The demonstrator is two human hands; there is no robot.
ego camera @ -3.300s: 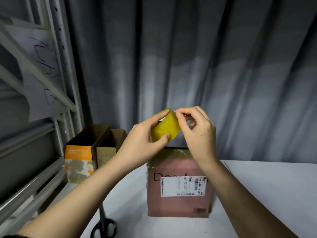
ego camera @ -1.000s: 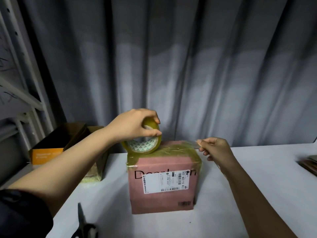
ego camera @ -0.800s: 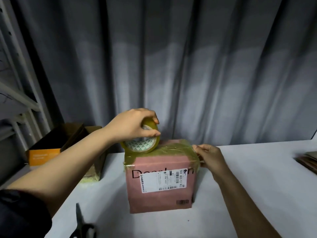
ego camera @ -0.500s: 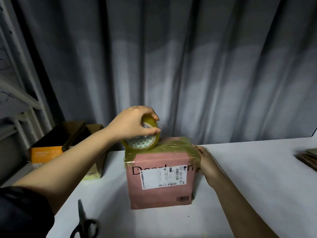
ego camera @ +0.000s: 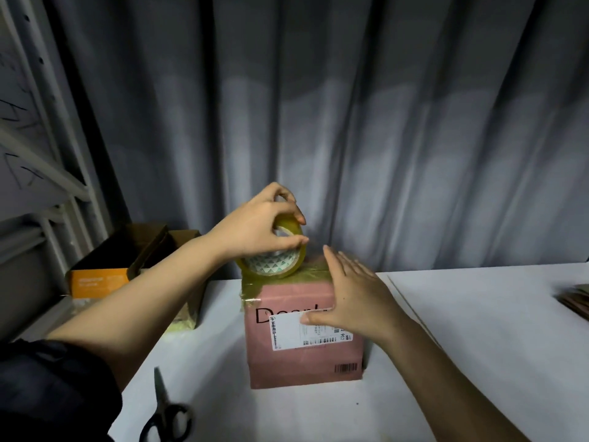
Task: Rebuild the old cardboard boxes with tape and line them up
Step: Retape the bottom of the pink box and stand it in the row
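Pink cardboard box (ego camera: 302,352) stands upright on the white worktop (ego camera: 478,330), label side facing the camera, yellowish tape already across its top. Left hand (ego camera: 255,229) has its grip clamped on the tape roll (ego camera: 274,260), thumb and fingers curled round the rim; the roll sits on edge at the box's top-left corner, touching it. Right hand (ego camera: 353,295) hovers flat over the top-right front edge, fingers straight and spread, holding nothing.

Key relation: the tape strip's long axis runs left to right across the box top, from the roll toward the right edge. The strip lies just under and ahead of the right palm, so the right hand is nearer for pressing it down; the left anchors the roll.

Versus half a second ago: the right hand was wrapped down the box's right side, now it has lifted above the top, open. The left hand's grip and the roll have barely shifted.

Scissors (ego camera: 167,419) lie near the front left, likely needed for the cut. Two open boxes (ego camera: 134,266) stand at far left.
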